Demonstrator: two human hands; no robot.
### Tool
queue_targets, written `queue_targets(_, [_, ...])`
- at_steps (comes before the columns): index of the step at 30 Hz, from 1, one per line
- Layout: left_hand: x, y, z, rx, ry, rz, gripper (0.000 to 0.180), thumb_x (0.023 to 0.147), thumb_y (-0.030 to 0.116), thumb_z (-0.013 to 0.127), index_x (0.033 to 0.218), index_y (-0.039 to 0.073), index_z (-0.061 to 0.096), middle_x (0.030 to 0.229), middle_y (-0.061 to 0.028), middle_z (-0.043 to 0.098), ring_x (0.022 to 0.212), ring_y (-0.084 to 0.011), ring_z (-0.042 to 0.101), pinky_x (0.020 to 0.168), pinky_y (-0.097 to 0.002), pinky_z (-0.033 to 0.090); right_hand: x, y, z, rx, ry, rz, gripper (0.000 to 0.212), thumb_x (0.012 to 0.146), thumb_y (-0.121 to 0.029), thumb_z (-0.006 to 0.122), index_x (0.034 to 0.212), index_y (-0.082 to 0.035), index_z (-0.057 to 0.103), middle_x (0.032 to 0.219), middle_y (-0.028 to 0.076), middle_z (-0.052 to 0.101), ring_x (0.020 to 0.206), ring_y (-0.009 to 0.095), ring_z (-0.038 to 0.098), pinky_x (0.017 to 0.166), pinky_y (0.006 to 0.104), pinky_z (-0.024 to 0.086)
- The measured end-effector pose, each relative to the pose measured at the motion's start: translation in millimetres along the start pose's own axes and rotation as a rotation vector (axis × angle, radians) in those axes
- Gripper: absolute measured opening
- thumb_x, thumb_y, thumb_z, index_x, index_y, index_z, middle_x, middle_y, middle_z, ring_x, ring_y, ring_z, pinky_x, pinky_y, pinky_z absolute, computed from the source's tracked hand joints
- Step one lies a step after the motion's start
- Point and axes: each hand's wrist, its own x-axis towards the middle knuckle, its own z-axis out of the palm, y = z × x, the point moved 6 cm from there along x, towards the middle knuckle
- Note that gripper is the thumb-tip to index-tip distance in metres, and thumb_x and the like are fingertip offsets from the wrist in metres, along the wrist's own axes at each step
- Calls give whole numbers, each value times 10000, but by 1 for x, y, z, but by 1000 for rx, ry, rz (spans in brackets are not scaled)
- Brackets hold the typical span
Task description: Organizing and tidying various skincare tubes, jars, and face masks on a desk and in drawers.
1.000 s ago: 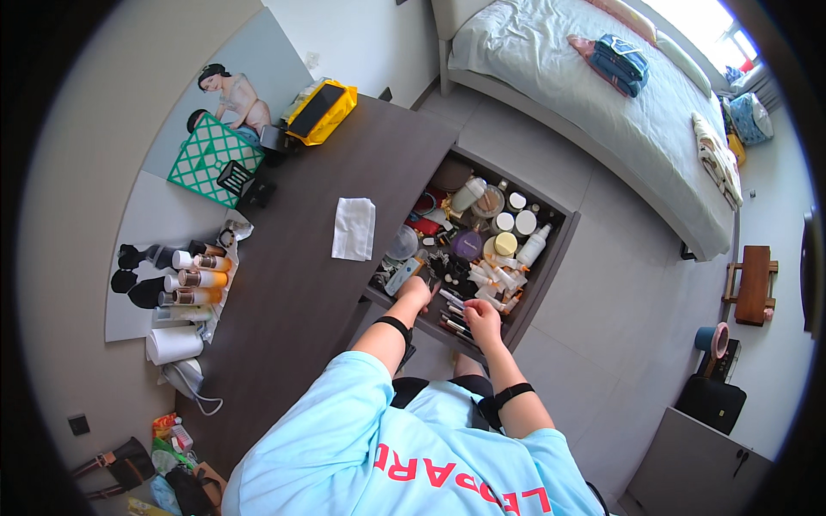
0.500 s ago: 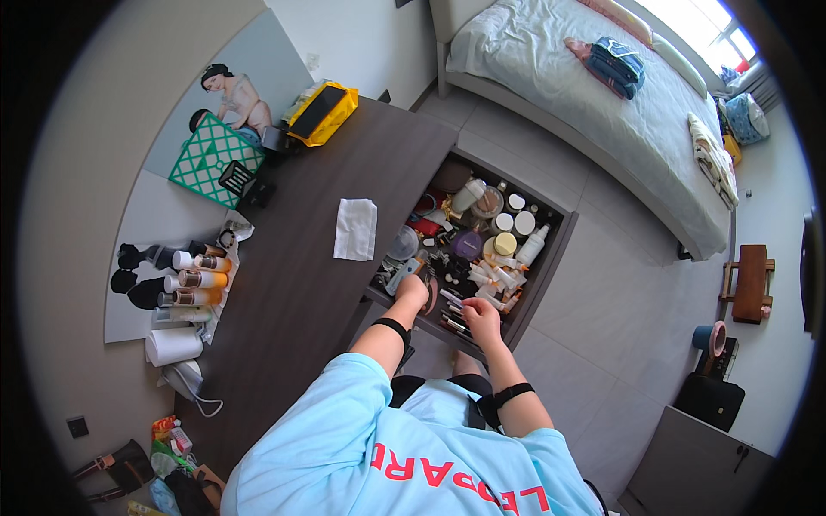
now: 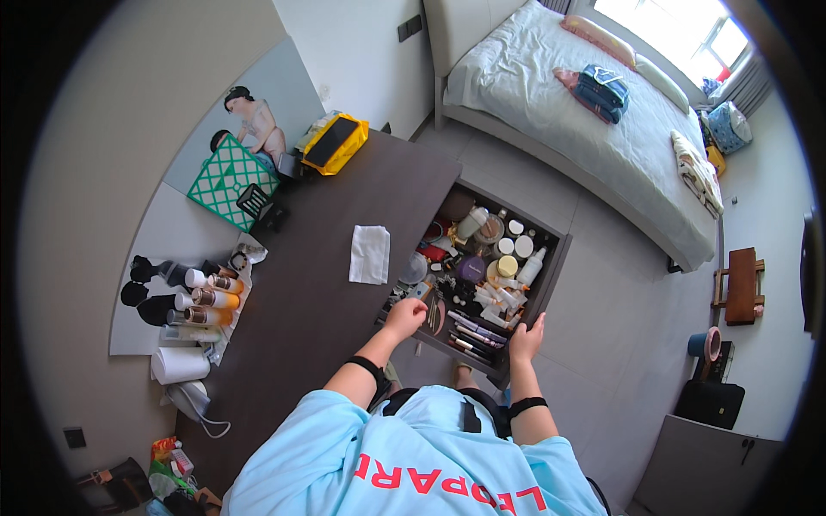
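Observation:
Between my hands is a pulled-out dark drawer (image 3: 551, 273) packed with cosmetics. My left hand (image 3: 405, 318) is at its near left corner, with the fingers curled together; what they hold, if anything, is hidden. Beside those fingers lie thin metal tools (image 3: 432, 311) and a pinkish curved item (image 3: 440, 316). My right hand (image 3: 527, 338) rests by the drawer's near right corner, its fingers stretched out and apart and nothing in them. Several slim makeup pens (image 3: 477, 328) lie in a row along the drawer front. Further in are a white bottle (image 3: 532, 267), white-lidded jars (image 3: 523, 246) and a purple round container (image 3: 471, 268).
The dark desk (image 3: 318, 284) carries a folded white cloth (image 3: 370, 254), a yellow wipes pack (image 3: 337, 144), a green lattice panel (image 3: 232, 182), several bottles (image 3: 215, 298) and a paper roll (image 3: 181, 365). A bed (image 3: 533, 86) stands beyond. A wooden stool (image 3: 742, 286) is at the right.
My right hand has left the makeup pens and moved right to the drawer's corner, its fingers opening out. My left hand has drawn back toward the near left corner. The view has shifted a little.

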Motion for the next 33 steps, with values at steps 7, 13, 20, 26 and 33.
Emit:
queue_targets(7, [-14,20,-18,-55,-64,128,172,755,126,595,890,24,622,783,-79,614,703,-176,587,645,-300,476,-6,-11,9,-127,-43,30,603,763,-92,428,1340,17,293,1371,198,334,1305,292,268,1058,362,247])
queue_targets(13, [-25,66,-73,114,343,282,103,725,93,580,811,58,624,799,-106,569,717,-262,572,637,-354,468,-2,-19,15,25,-97,132,581,744,-103,430,1312,1,364,1329,211,389,1251,313,355,1029,355,291])
queue_targets(20, [-34,49,-97,317,440,196,109,680,90,615,781,50,620,858,-116,550,829,-291,548,735,-383,459,-8,-48,25,-47,-178,100,577,739,-107,442,1303,-6,378,1294,202,434,1198,312,419,983,361,350])
queue_targets(26, [-50,29,-108,348,481,93,488,669,130,646,1140,78,526,961,-172,504,875,-324,536,762,-397,458,-20,-73,36,-273,-259,45,571,770,-116,429,1324,-10,335,1331,180,397,1207,290,414,970,359,373])
queue_targets(33, [-47,30,-111,486,219,-65,666,723,212,644,1313,74,369,1000,-185,502,905,-333,549,787,-403,468,-35,-104,46,-550,-356,-42,648,824,-236,489,1370,-14,220,1400,140,312,1138,268,496,889,368,447])
